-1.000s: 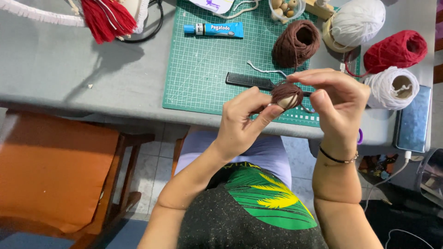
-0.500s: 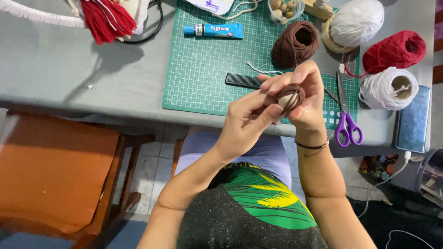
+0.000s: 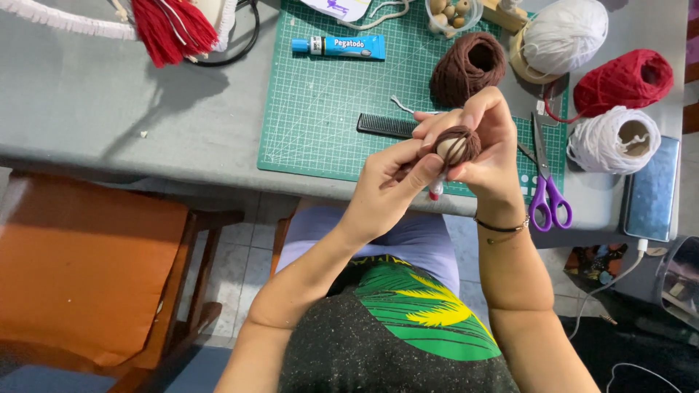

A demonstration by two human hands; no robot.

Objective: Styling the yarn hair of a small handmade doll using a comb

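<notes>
Since half a second ago: both hands barely moved, same grip, ball turned slightly. Left hand (image 3: 384, 191) fingers closed, pinching the wooden ball (image 3: 453, 145) from below; ball is round, smooth, pale, partly wrapped in fuzzy brown yarn, held above the table edge. Right hand (image 3: 486, 149) fingers curled around the ball's top. Behind: flat black comb (image 3: 386, 126) on gridded green cutting mat (image 3: 320, 94), purple-handled scissors (image 3: 546, 185).

Home craft desk: cutting mat (image 3: 328, 109), yarn balls (image 3: 466, 65), scissors (image 3: 546, 182).
</notes>
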